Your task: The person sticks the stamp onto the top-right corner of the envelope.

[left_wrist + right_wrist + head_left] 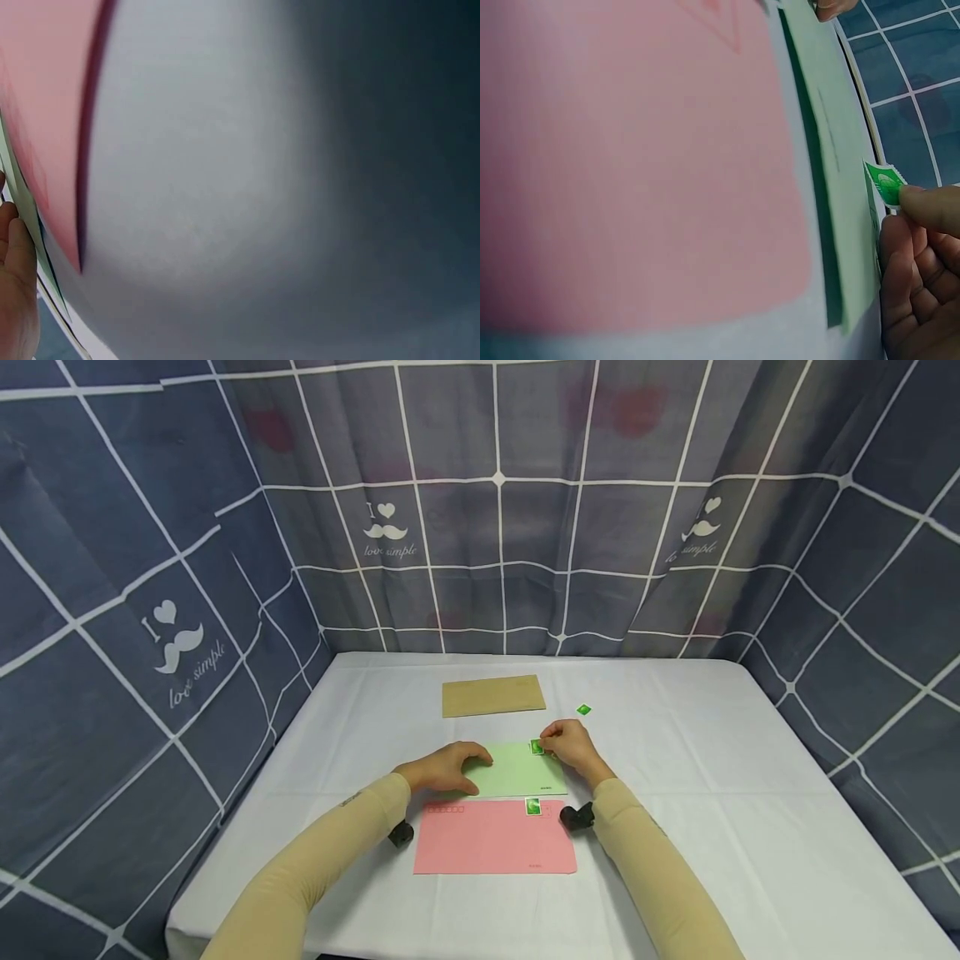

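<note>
White tablecloth [697, 735], right hand [573, 747], green stamp [886, 181] jutting from its pinch

The dark cloth [468, 597] has white words on it. On the left side it says "I", then a heart [165, 612], and "love simple" under a mustache [180, 648]. At the back it says the same thing again. Further right is one more "simple", but the word before it is hard to read. The pink envelope [495, 839] and green envelope [517, 771] have print too tiny to read.
</note>
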A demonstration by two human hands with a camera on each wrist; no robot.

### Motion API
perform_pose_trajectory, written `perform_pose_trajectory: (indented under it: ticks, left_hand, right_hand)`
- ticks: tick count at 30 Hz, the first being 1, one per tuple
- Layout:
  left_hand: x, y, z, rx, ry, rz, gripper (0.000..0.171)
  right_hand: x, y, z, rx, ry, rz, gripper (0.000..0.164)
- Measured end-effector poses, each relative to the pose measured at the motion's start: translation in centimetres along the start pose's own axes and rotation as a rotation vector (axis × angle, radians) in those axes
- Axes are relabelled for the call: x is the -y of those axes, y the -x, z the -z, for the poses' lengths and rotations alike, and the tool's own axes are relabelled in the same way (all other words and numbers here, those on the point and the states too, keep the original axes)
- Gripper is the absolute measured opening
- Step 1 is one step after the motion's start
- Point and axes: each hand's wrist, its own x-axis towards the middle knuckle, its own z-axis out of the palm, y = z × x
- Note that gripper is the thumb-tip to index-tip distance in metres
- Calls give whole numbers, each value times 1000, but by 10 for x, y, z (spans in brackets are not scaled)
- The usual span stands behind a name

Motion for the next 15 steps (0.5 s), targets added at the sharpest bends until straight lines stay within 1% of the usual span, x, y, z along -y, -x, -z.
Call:
perform_pose_trajectory:
  ticks: [7,11,15]
  left_hand:
    - [2,0,-1,6,-11,10,53]
    - [2,-1,-1,3,-12,2,53]
    - [1,-1,0,-2,-9,-3,52]
  right_hand:
    - [0,1,-1,-4,21,4,5]
    - [1,2,-1,-11,20,1,6]
    - [3,4,-1,-18,26,20,5]
